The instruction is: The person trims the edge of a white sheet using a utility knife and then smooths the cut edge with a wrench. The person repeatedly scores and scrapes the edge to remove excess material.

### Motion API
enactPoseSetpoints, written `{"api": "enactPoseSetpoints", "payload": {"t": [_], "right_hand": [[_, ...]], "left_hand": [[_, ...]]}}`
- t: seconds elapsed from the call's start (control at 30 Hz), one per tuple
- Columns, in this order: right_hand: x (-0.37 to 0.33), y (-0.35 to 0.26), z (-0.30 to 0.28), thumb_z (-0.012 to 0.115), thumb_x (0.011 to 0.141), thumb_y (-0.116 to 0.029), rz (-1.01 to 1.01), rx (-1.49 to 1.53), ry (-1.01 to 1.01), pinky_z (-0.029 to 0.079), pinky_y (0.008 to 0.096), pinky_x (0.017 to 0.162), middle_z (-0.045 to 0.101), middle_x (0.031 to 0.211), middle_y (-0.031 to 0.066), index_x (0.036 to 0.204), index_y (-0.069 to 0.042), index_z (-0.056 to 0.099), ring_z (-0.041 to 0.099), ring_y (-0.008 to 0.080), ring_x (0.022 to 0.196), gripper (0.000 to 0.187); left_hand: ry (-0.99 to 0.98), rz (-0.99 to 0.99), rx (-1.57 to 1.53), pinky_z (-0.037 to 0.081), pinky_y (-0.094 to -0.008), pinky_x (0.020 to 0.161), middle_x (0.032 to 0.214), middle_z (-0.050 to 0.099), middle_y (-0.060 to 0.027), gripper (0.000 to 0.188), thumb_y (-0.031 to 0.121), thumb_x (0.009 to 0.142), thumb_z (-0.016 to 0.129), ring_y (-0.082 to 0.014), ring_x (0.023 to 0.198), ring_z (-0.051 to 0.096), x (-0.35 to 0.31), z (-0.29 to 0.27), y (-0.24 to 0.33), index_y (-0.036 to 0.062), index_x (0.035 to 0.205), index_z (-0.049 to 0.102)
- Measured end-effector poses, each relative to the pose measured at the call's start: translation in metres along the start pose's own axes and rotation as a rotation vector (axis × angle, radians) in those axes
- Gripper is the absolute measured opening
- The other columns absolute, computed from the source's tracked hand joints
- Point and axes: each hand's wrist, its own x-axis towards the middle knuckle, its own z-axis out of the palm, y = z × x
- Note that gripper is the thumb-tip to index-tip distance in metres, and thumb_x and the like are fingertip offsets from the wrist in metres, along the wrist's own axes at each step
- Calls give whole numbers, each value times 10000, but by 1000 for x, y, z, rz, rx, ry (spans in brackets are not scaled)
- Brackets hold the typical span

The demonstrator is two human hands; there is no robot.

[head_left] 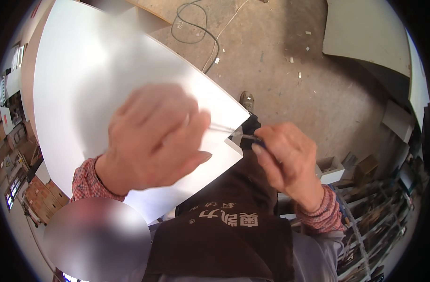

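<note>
My right hand is closed around the dark blue handle of a slim metal tool, whose exact kind I cannot make out. Its thin shaft points left toward my left hand. That hand is held over a large white panel, with the thumb apart from the index finger. Motion blurs its fingers, so whether they touch the tool's tip or hold anything is unclear. Near the tool, the panel's closest corner has a small cut-out notch.
A green hose lies looped on the concrete floor, among scattered scraps. Another pale panel stands far right. At the lower right are a white open box and a metal rack. Stacked cardboard boxes are at left.
</note>
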Motion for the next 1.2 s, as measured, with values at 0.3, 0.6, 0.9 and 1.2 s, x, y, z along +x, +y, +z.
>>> {"api": "enactPoseSetpoints", "payload": {"t": [0.3,0.6,0.9,1.2], "right_hand": [[0,18,49,742,832,10,-59,285,165,541,381,638,683,866,136,949,20,684,666,307,720,132],[11,28,44,743,829,24,-42,189,257,509,368,608,652,822,125,925,21,680,641,292,690,115],[10,29,34,713,886,20,118,269,289,495,345,608,648,815,139,944,32,689,623,264,657,64],[13,26,49,720,874,31,-91,278,290,501,380,603,641,795,138,920,37,681,635,302,659,61]], "left_hand": [[-216,-8,50,450,-530,1035,1141,659,-117,659,515,743,822,-335,1111,622,38,8,-21,-9,1124,701],[-5,-22,-75,505,-423,799,893,676,-62,362,255,669,879,-286,825,629,41,29,-27,21,867,688],[-11,-43,-78,476,-399,762,865,666,-62,300,235,703,843,-278,788,629,41,29,-32,43,877,692],[-39,97,-138,473,-405,770,877,679,-67,333,260,726,822,-295,769,626,46,25,-37,41,946,700]]}}
